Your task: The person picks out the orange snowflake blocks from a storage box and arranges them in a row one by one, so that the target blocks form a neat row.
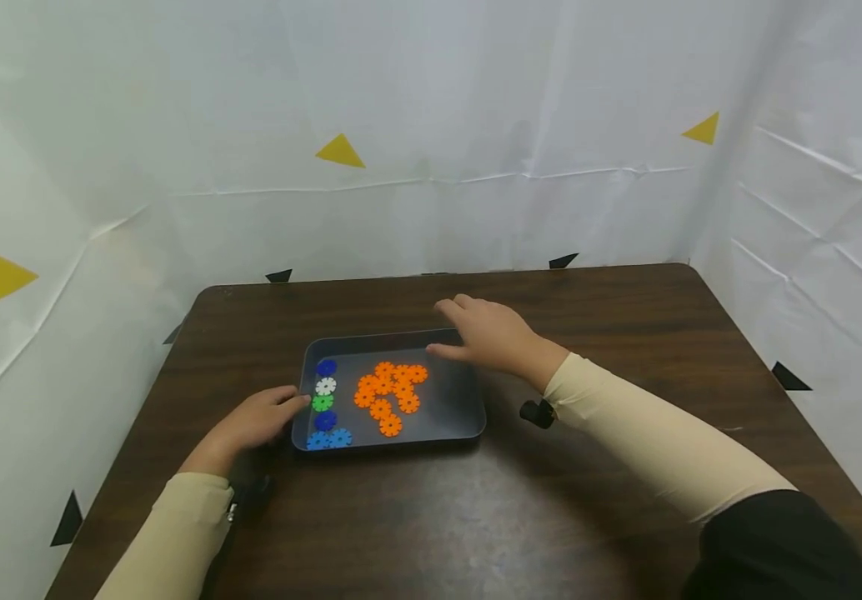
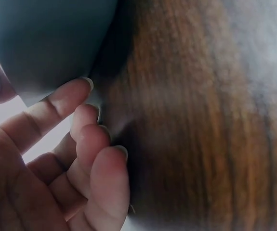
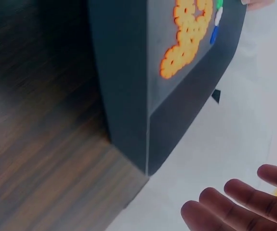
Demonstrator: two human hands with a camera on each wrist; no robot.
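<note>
**Both hands at the tray of toothed discs**

From your head camera, the dark tray sits on the brown table, a little left of centre. Your left hand rests on the table with its fingertips against the tray's left wall. Your right hand lies over the tray's far right corner, fingers stretched and loose, gripping nothing. Inside the tray, orange discs cluster in the middle, while a column of blue, white and green discs runs along the left side.

From your left wrist, your fingers are gently bent, the index tip touching the tray's outer wall; they clasp nothing.

From your right wrist, your fingers are spread straight and empty, just off the tray's corner, with the orange discs beyond.
</note>
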